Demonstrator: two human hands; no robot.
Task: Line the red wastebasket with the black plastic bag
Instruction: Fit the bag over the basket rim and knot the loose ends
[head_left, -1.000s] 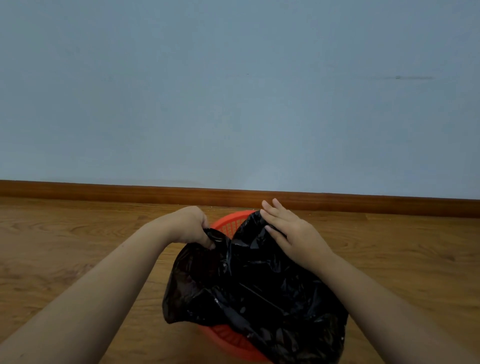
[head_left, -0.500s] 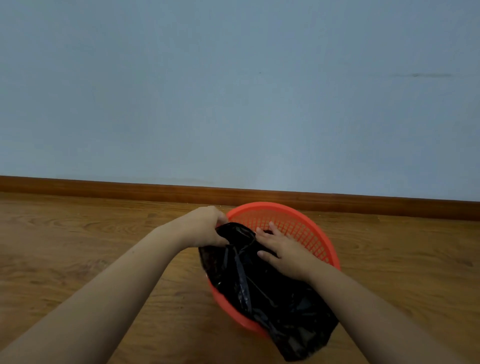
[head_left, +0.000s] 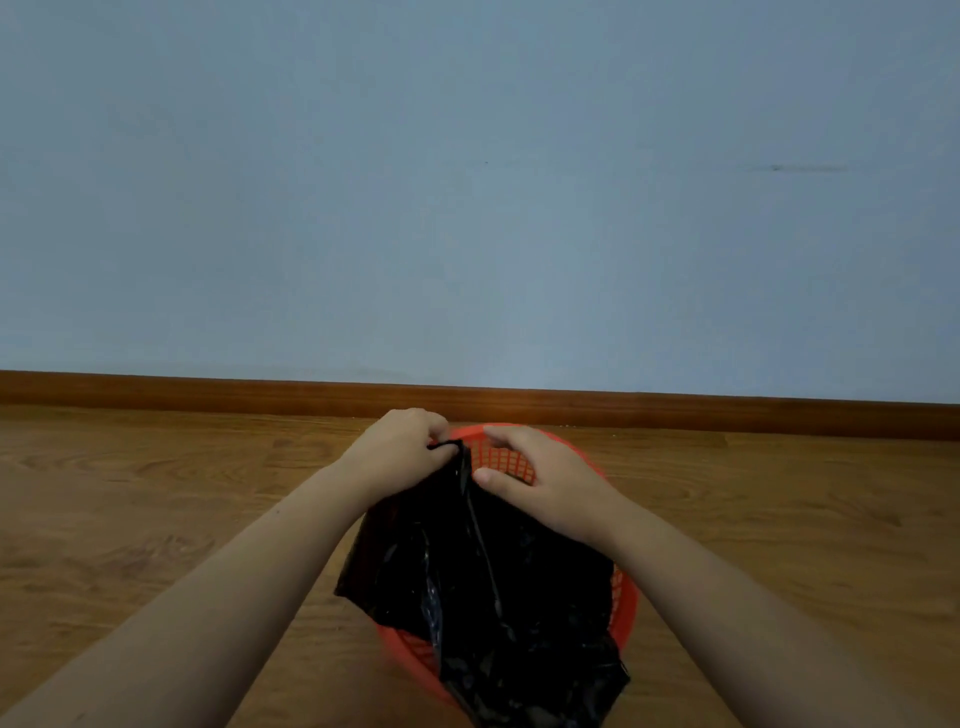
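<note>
The red wastebasket (head_left: 506, 461) stands on the wooden floor, its mesh wall showing at the far side. A crumpled black plastic bag (head_left: 483, 577) lies across its mouth and hangs over the near rim. My left hand (head_left: 400, 452) pinches the bag's top edge at the far left of the rim. My right hand (head_left: 540, 478) grips the bag just to the right of it, thumb on the plastic and fingers curled over. Most of the basket's opening is hidden under the bag and my hands.
A wooden floor (head_left: 156, 519) stretches to both sides of the basket. A brown baseboard (head_left: 208, 392) runs along a plain blue-grey wall (head_left: 467, 182) just behind it.
Both hands rose toward the far rim with the bag's top edge. My right hand went from lying flat on the bag to gripping it. The bag now covers more of the basket.
</note>
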